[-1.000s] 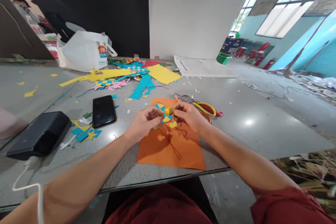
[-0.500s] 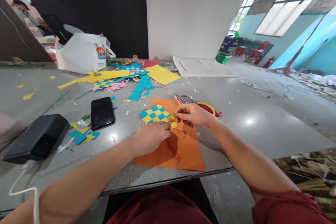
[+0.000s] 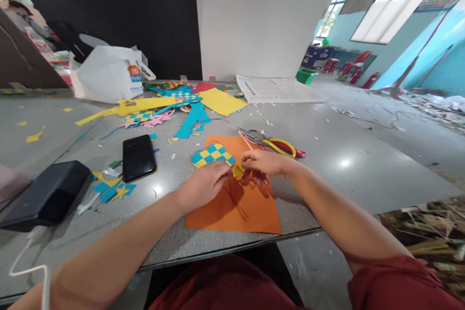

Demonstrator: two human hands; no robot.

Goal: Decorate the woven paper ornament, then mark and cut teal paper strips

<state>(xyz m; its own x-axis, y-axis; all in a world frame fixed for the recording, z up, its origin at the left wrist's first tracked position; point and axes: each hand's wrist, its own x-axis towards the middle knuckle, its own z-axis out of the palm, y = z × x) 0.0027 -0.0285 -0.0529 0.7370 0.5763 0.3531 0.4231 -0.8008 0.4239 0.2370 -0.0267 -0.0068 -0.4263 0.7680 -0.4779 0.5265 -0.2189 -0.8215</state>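
Over an orange sheet of paper (image 3: 218, 213) my two hands come together at a small yellow paper piece (image 3: 238, 171). My left hand (image 3: 209, 181) is closed, its fingertips pinching the piece's left edge. From the other side my right hand (image 3: 264, 163) grips the same piece with bent fingers; its exact shape is partly hidden. A woven blue-and-yellow checkered paper shape (image 3: 213, 154) lies just beyond my left hand. Thin dark red thread (image 3: 238, 206) trails over the orange sheet below the hands. Scissors (image 3: 279, 147) with yellow and red handles rest behind my right hand.
A black phone (image 3: 139, 157) and a dark box-like device (image 3: 45, 193) with a white cable lie at left, near paper scraps (image 3: 115, 191). Farther back are coloured paper strips (image 3: 191, 118), a yellow sheet (image 3: 223, 100), a white bag (image 3: 105, 75) and a newspaper (image 3: 276, 89).
My left hand has risen slightly off the checkered shape's lower edge and now pinches the yellow piece. My right hand has moved a little down and inward, showing more of the scissors.
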